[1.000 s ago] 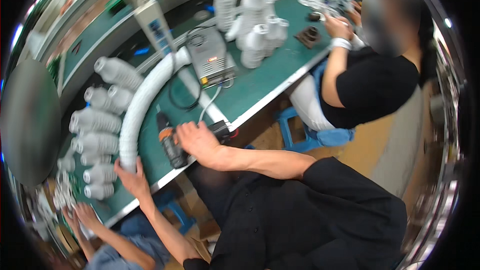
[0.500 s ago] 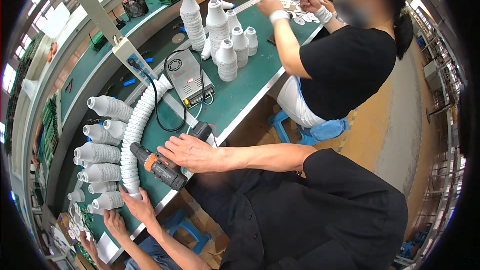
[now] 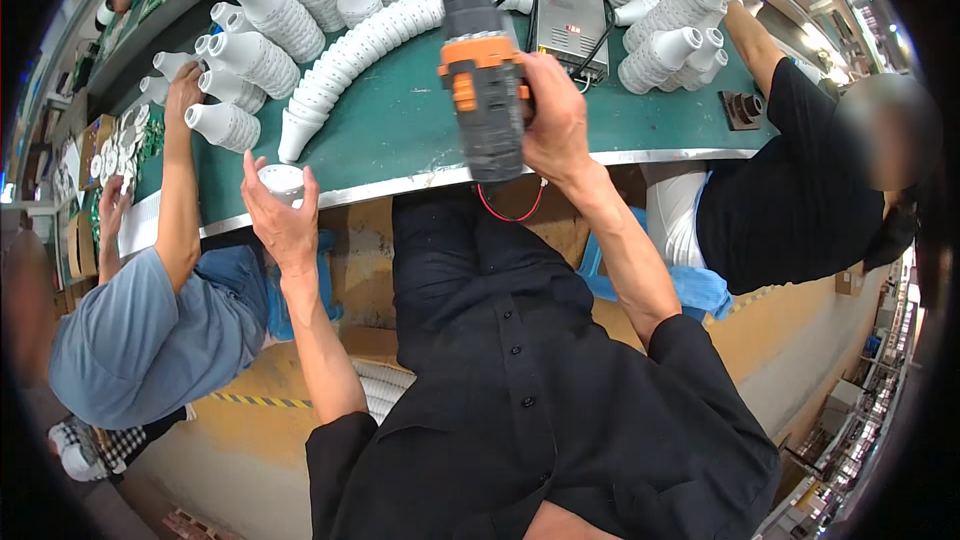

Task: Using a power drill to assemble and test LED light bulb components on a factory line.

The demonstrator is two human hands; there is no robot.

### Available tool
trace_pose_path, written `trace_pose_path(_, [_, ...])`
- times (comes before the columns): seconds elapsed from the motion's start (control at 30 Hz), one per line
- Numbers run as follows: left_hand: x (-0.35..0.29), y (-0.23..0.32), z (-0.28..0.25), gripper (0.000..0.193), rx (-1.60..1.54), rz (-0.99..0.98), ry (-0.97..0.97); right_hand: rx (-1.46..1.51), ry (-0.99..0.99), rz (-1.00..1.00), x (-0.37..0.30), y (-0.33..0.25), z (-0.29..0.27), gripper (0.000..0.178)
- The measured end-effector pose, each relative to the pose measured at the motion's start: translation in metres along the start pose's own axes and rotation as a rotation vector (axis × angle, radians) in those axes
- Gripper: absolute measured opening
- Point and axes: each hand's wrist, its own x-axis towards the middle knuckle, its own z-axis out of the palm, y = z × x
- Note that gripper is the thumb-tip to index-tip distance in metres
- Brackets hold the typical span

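Observation:
A black-and-orange cordless drill (image 3: 482,105) is raised over the bench, its bit pointing to the far side. My right hand (image 3: 556,122) is wrapped round its grip, mostly hidden behind the drill body. Near the bench's front edge, my left hand (image 3: 283,215) has its thumb and fingers around a white cup-shaped housing (image 3: 282,180), with its round face turned up. Just beyond it lies a long curved row of nested white housings (image 3: 352,60), its narrow end towards my left hand.
Several stacks of white housings (image 3: 270,15) stand at the left, others (image 3: 665,55) at the right. A metal power supply (image 3: 570,25) sits behind the drill. A co-worker's hand (image 3: 183,90) reaches to the left stacks; another person sits at the right. Loose white discs (image 3: 122,145) lie far left.
My view has turned, bringing the bench square in front. The drill has come up in my right hand. My left hand has left the row's end and holds a separate white housing.

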Motion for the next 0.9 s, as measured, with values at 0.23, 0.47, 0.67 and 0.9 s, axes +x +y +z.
trace_pose_path(0.23, [-0.041,0.048,-0.004,0.066,-1.446,-0.744,-0.258,0.384,0.021,0.231,-0.030,-0.019,-0.054,0.037])
trace_pose_path(0.47, [-0.060,0.110,0.001,0.074,-2.038,-0.960,-0.591,0.499,-0.132,0.349,-0.081,-0.058,-0.087,0.031])
trace_pose_path(0.67, [-0.049,0.128,-0.003,0.084,-1.911,-0.972,-0.585,0.657,-0.155,0.404,-0.096,-0.063,-0.092,0.028])
trace_pose_path(0.9, [-0.049,0.130,0.000,0.087,-1.884,-0.861,-0.587,0.810,-0.198,0.416,-0.103,-0.060,-0.078,0.025])
